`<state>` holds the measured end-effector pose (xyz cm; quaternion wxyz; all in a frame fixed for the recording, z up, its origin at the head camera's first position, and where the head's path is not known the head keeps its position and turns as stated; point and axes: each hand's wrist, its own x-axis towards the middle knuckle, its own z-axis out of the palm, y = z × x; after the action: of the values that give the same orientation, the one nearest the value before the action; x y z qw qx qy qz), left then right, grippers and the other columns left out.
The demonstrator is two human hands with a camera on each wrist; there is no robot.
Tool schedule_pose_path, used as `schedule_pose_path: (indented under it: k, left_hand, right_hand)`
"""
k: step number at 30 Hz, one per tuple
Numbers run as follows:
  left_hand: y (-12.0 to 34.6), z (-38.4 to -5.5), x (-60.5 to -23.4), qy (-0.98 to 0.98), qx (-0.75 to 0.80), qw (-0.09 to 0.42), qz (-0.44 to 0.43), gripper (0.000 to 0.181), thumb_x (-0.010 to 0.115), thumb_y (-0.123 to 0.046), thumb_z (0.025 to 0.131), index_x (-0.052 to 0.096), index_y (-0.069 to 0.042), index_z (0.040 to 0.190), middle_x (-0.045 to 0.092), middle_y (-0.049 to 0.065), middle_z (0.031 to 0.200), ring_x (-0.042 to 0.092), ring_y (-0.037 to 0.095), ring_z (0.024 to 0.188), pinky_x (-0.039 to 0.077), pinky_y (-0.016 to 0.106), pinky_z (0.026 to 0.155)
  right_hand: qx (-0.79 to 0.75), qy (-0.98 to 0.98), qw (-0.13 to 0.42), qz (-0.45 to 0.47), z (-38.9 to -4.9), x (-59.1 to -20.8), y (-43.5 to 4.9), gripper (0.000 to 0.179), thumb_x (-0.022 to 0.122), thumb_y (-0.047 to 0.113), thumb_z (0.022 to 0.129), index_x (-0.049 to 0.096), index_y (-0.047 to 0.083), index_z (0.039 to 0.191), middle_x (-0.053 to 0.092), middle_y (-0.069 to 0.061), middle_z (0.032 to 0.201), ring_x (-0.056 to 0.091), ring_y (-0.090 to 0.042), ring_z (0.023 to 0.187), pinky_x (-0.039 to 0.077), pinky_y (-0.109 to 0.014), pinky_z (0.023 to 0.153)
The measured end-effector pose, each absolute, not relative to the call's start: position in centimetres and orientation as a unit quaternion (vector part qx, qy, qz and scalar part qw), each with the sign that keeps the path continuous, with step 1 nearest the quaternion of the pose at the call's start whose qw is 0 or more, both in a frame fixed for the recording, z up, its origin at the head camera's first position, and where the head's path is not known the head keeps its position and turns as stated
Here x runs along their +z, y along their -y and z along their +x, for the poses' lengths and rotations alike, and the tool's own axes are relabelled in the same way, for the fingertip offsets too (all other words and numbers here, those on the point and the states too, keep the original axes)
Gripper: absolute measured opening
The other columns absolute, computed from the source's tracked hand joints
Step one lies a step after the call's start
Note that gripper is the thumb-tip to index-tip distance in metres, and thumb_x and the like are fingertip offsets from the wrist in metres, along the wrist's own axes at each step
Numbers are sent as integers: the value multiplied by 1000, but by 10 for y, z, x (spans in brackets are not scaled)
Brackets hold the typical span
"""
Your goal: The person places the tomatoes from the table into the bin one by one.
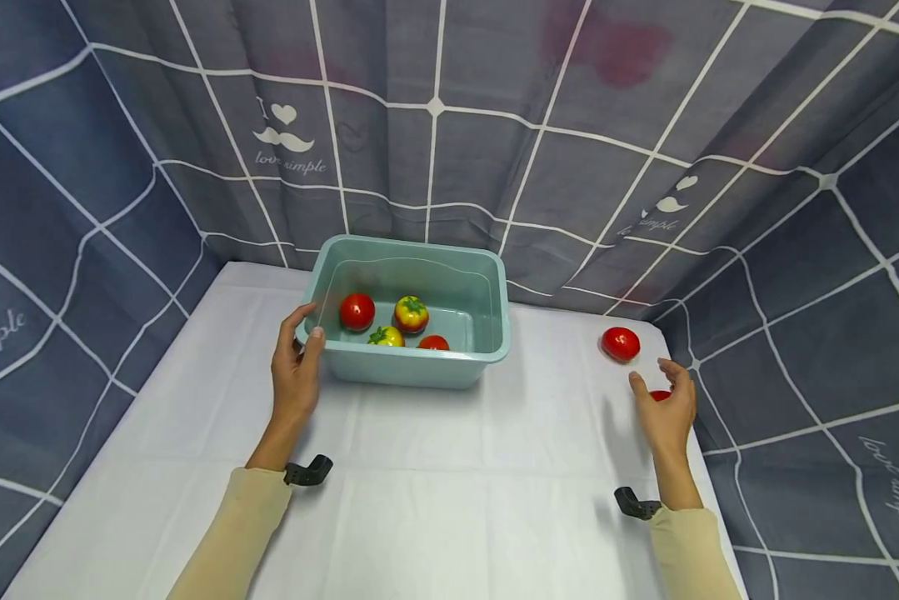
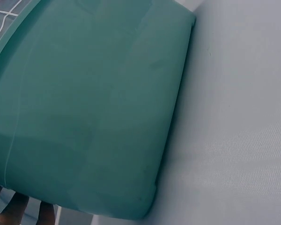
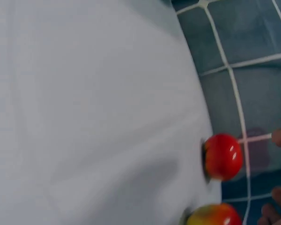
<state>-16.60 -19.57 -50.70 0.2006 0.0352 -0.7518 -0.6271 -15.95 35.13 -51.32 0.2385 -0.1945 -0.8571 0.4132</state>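
Note:
A green plastic bin (image 1: 412, 371) stands on the table, and my left hand (image 1: 297, 367) holds its left front corner, thumb at the rim. Inside lie a red tomato (image 1: 357, 312), a yellow-and-red fruit with a green leafy top (image 1: 412, 314), a yellowish one (image 1: 386, 337) and a red one (image 1: 434, 342) partly behind the front wall. At the table's right side my right hand (image 1: 666, 412) hovers with fingers spread and bent over a red-and-yellow fruit (image 3: 214, 216), mostly hidden in the head view. A red, tomato-like fruit (image 1: 620, 344) sits just beyond it.
The table has a white cloth (image 1: 449, 500). Grey checked curtains (image 1: 389, 150) rise along the back and both sides. The right table edge runs close beside the two loose fruits.

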Motion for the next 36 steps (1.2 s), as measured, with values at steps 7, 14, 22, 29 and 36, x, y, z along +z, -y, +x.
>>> schedule_pose_path:
  k: [7, 14, 22, 29, 36]
  left_hand:
    - [197, -165, -507, 755, -621, 205, 35, 44, 50, -30, 114, 50, -33, 158, 42, -9, 168, 49, 10, 123, 41, 20, 101]
    - [196, -165, -507, 759, -618, 203, 37, 44, 50, -30, 114, 50, -33, 159, 41, -9, 170, 49, 9, 131, 41, 20, 106]
    - [196, -166, -506, 755, -621, 206, 34, 44, 50, -28, 114, 51, -31, 158, 42, -8, 168, 49, 12, 129, 41, 20, 104]
    - [196, -166, -507, 756, -621, 203, 32, 45, 50, -28, 114, 50, -30, 158, 42, -7, 170, 49, 20, 143, 40, 22, 108]
    - [194, -166, -507, 753, -623, 208, 31, 44, 51, -28, 114, 51, -31, 158, 43, -8, 169, 50, 18, 131, 41, 21, 102]
  right_hand:
    - [401, 852, 186, -281, -145, -538, -370, 77, 75, 21, 93, 40, 3, 159, 33, -34, 163, 27, -53, 151, 24, -74, 121]
    - [411, 842, 185, -296, -142, -557, -378, 72, 73, 16, 94, 42, 3, 158, 36, -34, 160, 34, -55, 149, 31, -67, 123]
    - [417, 836, 203, -293, -144, -563, -379, 70, 74, 14, 93, 45, 4, 156, 39, -33, 158, 39, -52, 149, 33, -64, 126]
    - [424, 833, 208, -289, -145, -557, -372, 70, 75, 12, 93, 45, 3, 156, 39, -32, 158, 41, -52, 149, 33, -64, 127]
    - [451, 830, 211, -251, -152, -532, -345, 71, 76, 14, 93, 44, 6, 156, 42, -27, 158, 42, -45, 149, 34, -61, 127]
